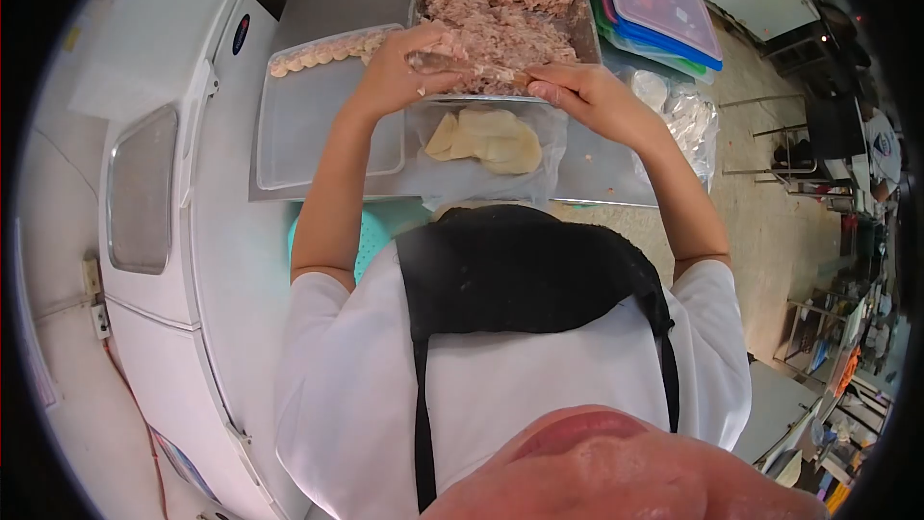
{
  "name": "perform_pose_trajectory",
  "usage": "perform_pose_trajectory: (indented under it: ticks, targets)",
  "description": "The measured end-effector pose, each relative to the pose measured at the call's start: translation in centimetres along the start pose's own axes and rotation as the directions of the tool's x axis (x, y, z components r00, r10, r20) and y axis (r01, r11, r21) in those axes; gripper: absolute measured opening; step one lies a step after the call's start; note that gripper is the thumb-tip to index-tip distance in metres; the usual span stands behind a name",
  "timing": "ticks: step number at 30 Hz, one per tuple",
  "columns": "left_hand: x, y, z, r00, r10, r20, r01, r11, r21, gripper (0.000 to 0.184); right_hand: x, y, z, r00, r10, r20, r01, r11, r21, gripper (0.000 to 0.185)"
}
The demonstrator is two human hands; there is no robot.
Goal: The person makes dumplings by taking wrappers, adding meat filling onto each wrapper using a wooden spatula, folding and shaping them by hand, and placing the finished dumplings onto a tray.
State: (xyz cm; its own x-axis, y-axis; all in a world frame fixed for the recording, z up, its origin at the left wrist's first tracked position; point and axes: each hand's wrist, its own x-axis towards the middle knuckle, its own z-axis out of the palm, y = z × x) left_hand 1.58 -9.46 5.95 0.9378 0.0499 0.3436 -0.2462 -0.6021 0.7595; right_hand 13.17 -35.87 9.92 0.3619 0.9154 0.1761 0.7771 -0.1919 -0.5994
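At the near edge of a metal tray [594, 56] full of raw minced meat [500, 0], my two hands are close together. My right hand [589, 99] pinches one end of a narrow, flat stick-like tool [472, 68] smeared with meat. The tool's other end reaches my left hand [409, 70], whose fingers are curled and have bits of meat on them. What lies in the left palm is hidden. Just below the tray, round pale dough wrappers [491, 140] are piled on a clear plastic sheet [452, 183]. To the left, filled dumplings [322, 56] line the far edge of a translucent tray [279, 135].
Stacked coloured plastic lids [659, 0] are at the back right. Plastic bags with pale rounds [674, 116] lie beside my right forearm. A white refrigerator [207, 164] stands close on the left. A turquoise perforated basket [371, 246] is under the table edge.
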Motion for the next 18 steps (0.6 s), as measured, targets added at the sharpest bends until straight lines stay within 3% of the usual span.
perform_pose_trajectory:
  ticks: [1,3,5,6,7,11,14,17,18]
  targets:
    - [-0.5,-0.6,-0.6,0.999,0.047,0.013,-0.048,0.994,0.096,0.037,0.6,0.2,0.1,0.999,-0.033,-0.005,0.033,0.997,-0.065,0.026]
    - [-1.4,-1.4,-1.5,1.0,0.02,0.01,-0.021,0.994,0.108,0.031,1.2,-1.2,-0.4,0.996,-0.078,-0.035,0.067,0.967,-0.246,0.024]
    - [-2.0,-1.7,-2.2,0.991,-0.129,-0.023,0.128,0.99,-0.058,0.032,1.2,-4.3,0.2,0.986,-0.044,-0.159,-0.016,0.933,-0.359,0.023]
    - [-2.2,-2.2,-2.8,0.995,-0.099,0.008,0.099,0.993,-0.071,0.034,1.4,-5.5,0.8,0.975,-0.033,-0.222,-0.063,0.91,-0.41,0.023]
    - [-2.2,-3.0,-3.5,0.997,-0.067,0.041,0.071,0.994,-0.084,0.037,1.7,-5.6,1.9,0.959,-0.173,-0.226,0.1,0.948,-0.301,0.02]
    - [-3.2,-3.2,-5.0,0.998,0.054,0.006,-0.054,0.997,-0.05,0.037,2.7,-6.1,3.2,0.984,-0.013,-0.176,-0.068,0.892,-0.448,0.022]
    - [-4.7,-0.8,-6.5,0.98,-0.183,0.073,0.197,0.913,-0.357,0.032,2.8,-7.7,2.0,0.969,0.055,-0.242,-0.104,0.975,-0.196,0.027]
    - [-5.3,-3.2,-6.4,0.995,-0.016,-0.1,-0.002,0.984,-0.179,0.033,3.5,-7.6,5.5,0.99,0.06,-0.127,-0.084,0.978,-0.192,0.033]
    - [-5.5,-3.4,-6.8,0.991,-0.123,-0.046,0.113,0.976,-0.186,0.036,3.8,-7.6,7.3,0.992,0.079,-0.098,-0.097,0.976,-0.196,0.034]
